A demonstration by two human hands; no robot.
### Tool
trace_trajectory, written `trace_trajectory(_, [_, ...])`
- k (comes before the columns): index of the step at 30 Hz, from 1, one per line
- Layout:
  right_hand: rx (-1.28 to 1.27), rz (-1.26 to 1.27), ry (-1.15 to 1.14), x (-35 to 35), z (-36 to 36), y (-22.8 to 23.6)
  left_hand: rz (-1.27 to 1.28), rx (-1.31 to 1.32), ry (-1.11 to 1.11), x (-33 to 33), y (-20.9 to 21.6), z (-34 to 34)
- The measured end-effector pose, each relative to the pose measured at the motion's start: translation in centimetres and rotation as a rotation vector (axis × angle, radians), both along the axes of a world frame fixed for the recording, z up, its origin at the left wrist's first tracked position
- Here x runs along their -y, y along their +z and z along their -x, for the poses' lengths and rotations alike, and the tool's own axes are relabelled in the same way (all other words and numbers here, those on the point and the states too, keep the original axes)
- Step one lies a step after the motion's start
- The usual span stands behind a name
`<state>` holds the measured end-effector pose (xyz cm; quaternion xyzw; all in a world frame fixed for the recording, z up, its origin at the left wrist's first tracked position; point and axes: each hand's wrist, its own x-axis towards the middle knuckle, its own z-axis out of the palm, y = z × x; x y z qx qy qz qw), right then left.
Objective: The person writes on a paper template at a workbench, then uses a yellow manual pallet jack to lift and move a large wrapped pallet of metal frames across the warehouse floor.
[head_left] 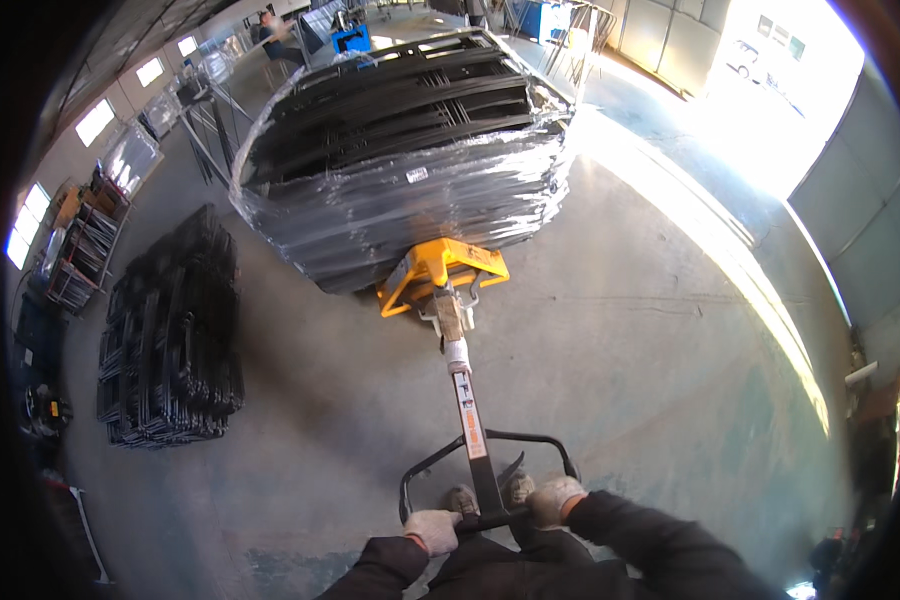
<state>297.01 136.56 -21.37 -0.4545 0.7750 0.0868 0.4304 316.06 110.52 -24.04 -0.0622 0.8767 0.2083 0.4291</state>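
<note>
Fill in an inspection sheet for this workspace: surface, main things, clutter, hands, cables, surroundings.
Surface: grey floor, with a bright strip of light on the right.
Main things: yellow pallet jack with a black loop handle; the plastic-wrapped stack of dark pieces is at its far end; forks not visible.
Clutter: unwrapped stack of black frames on the floor at left; loaded rack by the left wall.
Hands: left hand and right hand, both gloved, grip the handle.
Cables: nothing seen.
Surroundings: bright doorway at upper right; another person at upper left.
</note>
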Motion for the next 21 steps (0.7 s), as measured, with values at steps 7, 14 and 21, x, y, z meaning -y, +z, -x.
trace_trajectory(7, [-0.433,0.562,-0.184,10.7,14.8,23.4,0.307,-1.058,0.239,11.2,21.7,13.5])
trace_trajectory(14, [-0.668,0.844,-0.201,3.7,7.9,11.7,0.263,-0.916,0.236,6.1,14.4,7.7])
trace_trajectory(21, [-0.39,0.23,-0.106,-1.1,-6.6,-13.2,0.226,-0.267,0.082,-1.4,-8.9,-2.5])
